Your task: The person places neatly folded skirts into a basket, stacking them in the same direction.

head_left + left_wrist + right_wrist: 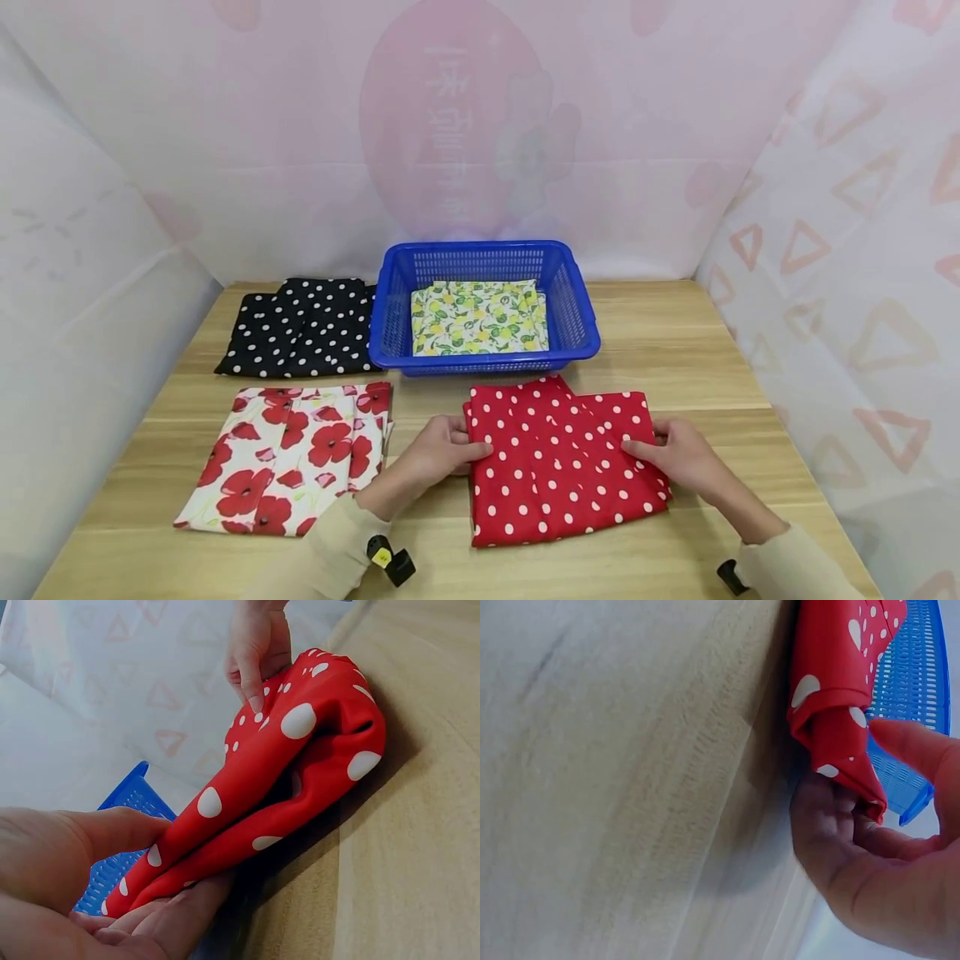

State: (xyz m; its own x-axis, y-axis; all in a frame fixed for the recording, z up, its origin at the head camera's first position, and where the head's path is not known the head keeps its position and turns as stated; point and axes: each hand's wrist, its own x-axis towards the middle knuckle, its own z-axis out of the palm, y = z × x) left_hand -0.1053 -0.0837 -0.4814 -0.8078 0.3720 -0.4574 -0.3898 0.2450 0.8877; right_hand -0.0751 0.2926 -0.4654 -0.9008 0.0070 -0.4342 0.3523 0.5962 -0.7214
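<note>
A folded red cloth with white polka dots (558,467) is held between both hands in front of the basket. My left hand (442,454) pinches its left edge, thumb on top and fingers underneath. At the opposite edge my right hand (678,454) grips the cloth the same way, as the right wrist view shows with the fingers (821,817) tucked below the fold. Seen from the left wrist, the folded layers of the red cloth (247,795) bulge apart at the side. The blue plastic basket (483,362) behind contains a folded lemon-print cloth (480,317).
A folded black cloth with white dots (303,329) lies left of the basket, reaching its side. In front of that is a folded white cloth with red poppies (292,458), close to my left forearm. Fabric walls (637,200) enclose the wooden table (637,325) at the back and sides.
</note>
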